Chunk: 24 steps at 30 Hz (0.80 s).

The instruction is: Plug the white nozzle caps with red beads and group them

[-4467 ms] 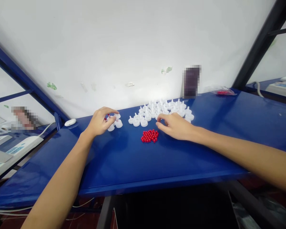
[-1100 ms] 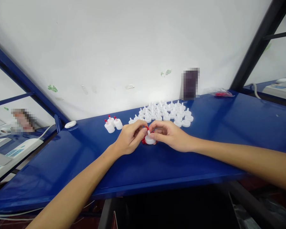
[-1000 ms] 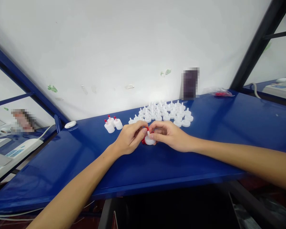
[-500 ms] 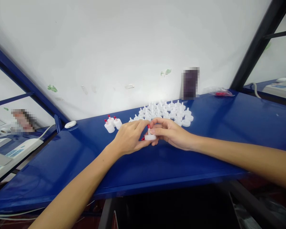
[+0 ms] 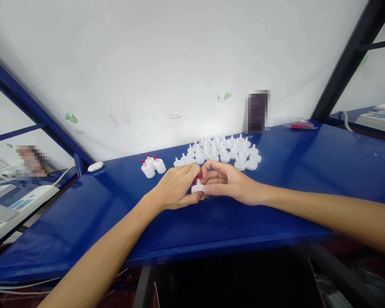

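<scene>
A white nozzle cap (image 5: 197, 188) with a red tip stands upright between my two hands, above the blue table. My left hand (image 5: 174, 185) is closed round its left side, the fingers over the red tip and the thumb under the base. From the right, my right hand (image 5: 232, 180) has its thumb at the rim of the base, and its curled fingers are partly hidden behind. Beyond my hands are many plain white nozzle caps (image 5: 224, 156) without red tips. To the left stand several nozzle caps with red tips (image 5: 148, 170), close together.
The blue table (image 5: 231, 226) meets a white wall at the back. A white oval case (image 5: 95, 167) lies at the far left. A clear bag with red pieces (image 5: 300, 125) is at the back right, near a blurred dark upright object (image 5: 256, 113).
The nozzle cap has shifted slightly left and down with my hands. My right fingertips have come off the nozzle's stem, and the right thumb is now lower, at the base's rim.
</scene>
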Each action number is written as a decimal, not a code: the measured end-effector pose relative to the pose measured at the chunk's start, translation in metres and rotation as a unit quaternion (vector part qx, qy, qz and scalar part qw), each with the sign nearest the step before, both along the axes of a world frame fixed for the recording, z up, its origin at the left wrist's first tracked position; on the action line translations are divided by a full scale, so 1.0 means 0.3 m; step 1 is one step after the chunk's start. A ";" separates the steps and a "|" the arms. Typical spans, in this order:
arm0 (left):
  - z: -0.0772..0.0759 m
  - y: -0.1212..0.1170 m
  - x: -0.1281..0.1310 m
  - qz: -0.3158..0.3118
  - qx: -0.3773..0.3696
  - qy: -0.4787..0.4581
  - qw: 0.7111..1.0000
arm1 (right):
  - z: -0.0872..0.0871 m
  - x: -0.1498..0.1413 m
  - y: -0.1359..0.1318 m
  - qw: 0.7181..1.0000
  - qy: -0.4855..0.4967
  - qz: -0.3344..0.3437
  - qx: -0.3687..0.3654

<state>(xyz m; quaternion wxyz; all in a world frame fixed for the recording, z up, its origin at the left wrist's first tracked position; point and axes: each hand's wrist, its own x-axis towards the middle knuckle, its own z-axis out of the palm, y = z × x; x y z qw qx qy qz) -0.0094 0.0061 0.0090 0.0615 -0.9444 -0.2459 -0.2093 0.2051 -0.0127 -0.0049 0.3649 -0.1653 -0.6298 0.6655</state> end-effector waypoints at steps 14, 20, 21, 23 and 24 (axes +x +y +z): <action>-0.003 -0.001 -0.010 -0.054 -0.132 -0.061 0.988 | 0.014 0.012 0.004 0.991 -0.058 -0.067 0.097; -0.002 0.036 -0.045 -0.022 -0.101 -0.108 0.989 | 0.003 0.023 0.035 0.982 -0.046 -0.141 0.119; -0.001 0.042 -0.053 -0.017 -0.103 -0.107 0.989 | 0.002 0.024 0.039 0.979 -0.049 -0.151 0.126; 0.000 0.053 -0.068 -0.005 -0.108 -0.098 0.989 | 0.002 0.026 0.047 0.972 -0.058 -0.177 0.142; 0.000 0.057 -0.073 -0.001 -0.111 -0.093 0.989 | 0.002 0.028 0.053 0.968 -0.063 -0.193 0.150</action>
